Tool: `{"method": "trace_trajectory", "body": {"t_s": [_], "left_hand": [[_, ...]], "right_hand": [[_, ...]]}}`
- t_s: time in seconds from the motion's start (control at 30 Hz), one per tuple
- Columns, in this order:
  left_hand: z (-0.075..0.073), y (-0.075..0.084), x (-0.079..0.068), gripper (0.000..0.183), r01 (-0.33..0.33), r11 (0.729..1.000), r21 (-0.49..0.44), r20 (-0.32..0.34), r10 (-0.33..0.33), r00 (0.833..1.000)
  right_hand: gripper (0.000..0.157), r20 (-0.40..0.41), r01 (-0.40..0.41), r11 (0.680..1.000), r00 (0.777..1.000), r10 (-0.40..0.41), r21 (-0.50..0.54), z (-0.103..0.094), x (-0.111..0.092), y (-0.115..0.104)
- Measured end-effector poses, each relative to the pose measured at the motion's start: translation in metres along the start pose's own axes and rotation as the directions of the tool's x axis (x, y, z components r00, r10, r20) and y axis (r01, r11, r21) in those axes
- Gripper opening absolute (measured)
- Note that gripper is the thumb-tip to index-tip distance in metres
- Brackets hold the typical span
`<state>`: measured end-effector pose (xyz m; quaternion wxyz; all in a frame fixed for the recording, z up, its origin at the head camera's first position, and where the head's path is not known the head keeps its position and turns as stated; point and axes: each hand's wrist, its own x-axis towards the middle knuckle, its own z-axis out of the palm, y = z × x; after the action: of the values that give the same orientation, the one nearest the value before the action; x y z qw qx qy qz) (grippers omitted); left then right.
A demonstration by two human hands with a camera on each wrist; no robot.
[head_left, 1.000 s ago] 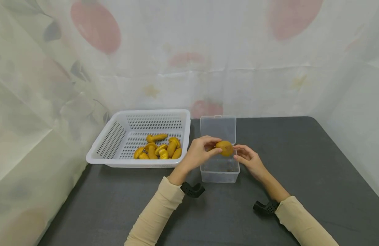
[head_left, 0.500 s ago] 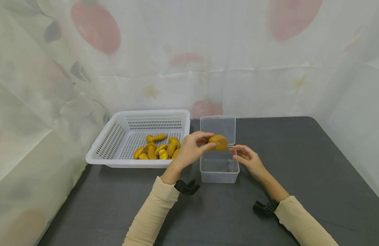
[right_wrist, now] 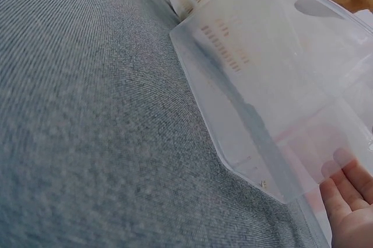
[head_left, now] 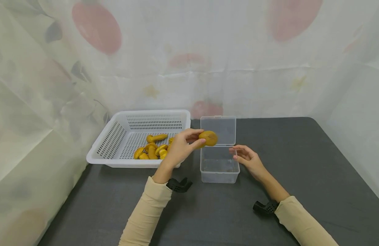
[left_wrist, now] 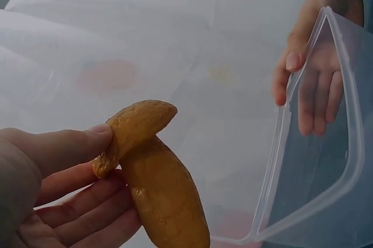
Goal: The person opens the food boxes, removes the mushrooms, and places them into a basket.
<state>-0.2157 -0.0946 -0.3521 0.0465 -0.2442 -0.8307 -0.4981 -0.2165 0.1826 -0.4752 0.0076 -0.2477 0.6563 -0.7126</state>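
Observation:
My left hand (head_left: 180, 146) pinches a yellow-brown mushroom (head_left: 208, 138) by its cap, thumb on one side and fingers on the other. The mushroom's thick stem (left_wrist: 166, 198) points away from the palm in the left wrist view. It is held up between the basket and the clear plastic box (head_left: 220, 176), whose lid (head_left: 218, 130) stands raised at the back. At the box's right rim, my right hand (head_left: 249, 160) rests with loosely extended fingers. Some of its fingertips (right_wrist: 344, 157) show through the clear wall in the right wrist view.
A white slotted basket (head_left: 115, 161) stands left of the box, with several more mushrooms (head_left: 152, 150) in its right part, some hidden by my left hand. Both containers sit on a dark grey table (head_left: 300, 153). A patterned curtain (head_left: 238, 85) hangs right behind it.
My left hand has moved left and slightly up with the mushroom, from above the box toward the basket's right edge. My right hand stays at the box rim.

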Motion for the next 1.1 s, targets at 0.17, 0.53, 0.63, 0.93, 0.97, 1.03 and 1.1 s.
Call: {"method": "trace_trajectory", "body": {"t_s": [0.17, 0.53, 0.63, 0.93, 0.97, 1.03, 1.1], "left_hand": [[-0.009, -0.004, -0.002, 0.038, 0.013, 1.000, -0.009, -0.037, -0.013, 0.999], [-0.034, -0.011, -0.011, 0.038, 0.052, 0.999, -0.018, -0.130, -0.053, 0.990], [-0.040, -0.016, -0.014, 0.039, 0.059, 0.998, -0.022, -0.152, -0.062, 0.986], [-0.053, -0.034, -0.022, 0.037, 0.099, 0.995, -0.005, -0.239, -0.098, 0.966], [-0.054, -0.036, -0.023, 0.037, 0.109, 0.994, -0.006, -0.248, -0.107, 0.963], [-0.056, -0.040, -0.025, 0.037, 0.128, 0.992, -0.004, -0.262, -0.125, 0.957], [-0.058, -0.044, -0.027, 0.037, 0.140, 0.990, -0.005, -0.266, -0.136, 0.954]], "right_hand": [[0.040, 0.001, 0.002, 1.000, 1.000, -0.002, -0.005, -0.001, 0.000, 0.000], [0.041, 0.000, 0.019, 1.000, 1.000, -0.019, 0.005, -0.002, 0.001, 0.001], [0.041, -0.002, 0.015, 1.000, 1.000, -0.015, 0.014, -0.001, 0.001, 0.002], [0.042, -0.002, -0.009, 1.000, 1.000, 0.009, 0.002, -0.001, 0.001, 0.002], [0.042, -0.003, -0.013, 1.000, 1.000, 0.013, -0.001, -0.001, 0.001, 0.002], [0.041, 0.000, -0.018, 1.000, 1.000, 0.018, -0.007, -0.001, 0.001, 0.002], [0.041, -0.001, -0.020, 1.000, 1.000, 0.020, -0.009, -0.001, 0.001, 0.002]]}}
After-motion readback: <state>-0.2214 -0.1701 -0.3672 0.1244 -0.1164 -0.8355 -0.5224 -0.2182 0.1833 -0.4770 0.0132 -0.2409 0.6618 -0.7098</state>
